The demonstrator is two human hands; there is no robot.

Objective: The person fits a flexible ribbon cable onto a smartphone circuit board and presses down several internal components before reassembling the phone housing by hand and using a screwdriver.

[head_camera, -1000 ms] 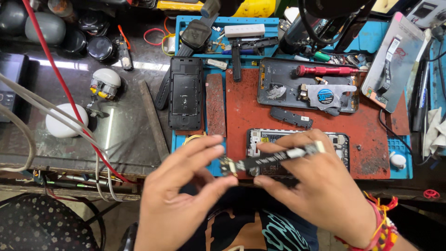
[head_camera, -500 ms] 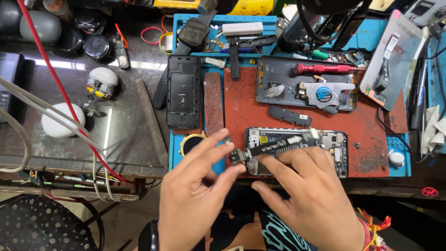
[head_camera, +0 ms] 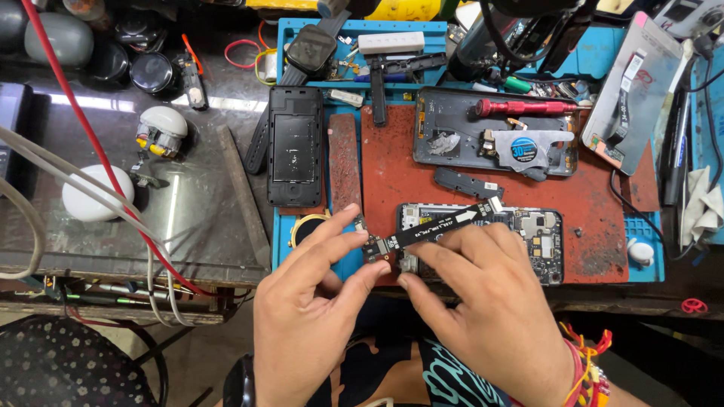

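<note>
My left hand pinches the small connector end of a black flex ribbon cable between thumb and fingertips. My right hand holds the same cable from the other side, fingers spread along it. The cable stretches up and right over an opened phone body with its circuit board showing, lying on the red work mat. Both hands hover at the near edge of the bench, just above the mat.
A black phone frame lies left of the mat, a second open phone back with a red screwdriver behind. A blue tray holds tools. White round earbud cases and red and grey cables cross the left bench.
Both hands have shifted slightly forward and lower over the opened phone, keeping hold of the flex cable, whose far end now lies across the phone's top edge.
</note>
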